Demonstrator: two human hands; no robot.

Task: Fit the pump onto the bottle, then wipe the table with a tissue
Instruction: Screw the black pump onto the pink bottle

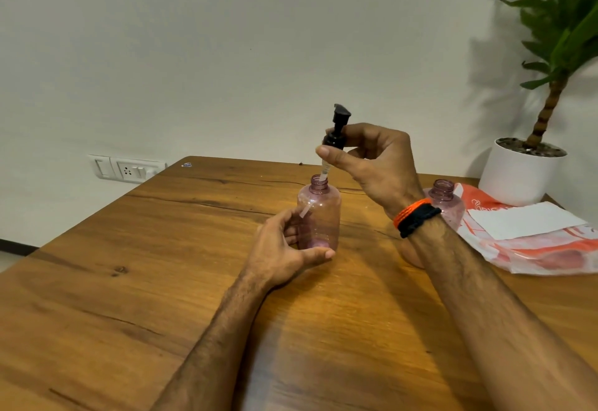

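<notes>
Near the table's (pixel 161 281) far edge, you steadied the bottle (pixel 319 216) with your left hand (pixel 278 248) curled round its base, while your right hand (pixel 365 158) pinched the pump (pixel 336 132) above its neck, the tube only just inside. Tilt the pump and I judged the tube could snag the rim or tip the bottle. Your wrist hid part of a second bottle (pixel 448 197); any tissue was hard to tell among the papers (pixel 524 223).
</notes>
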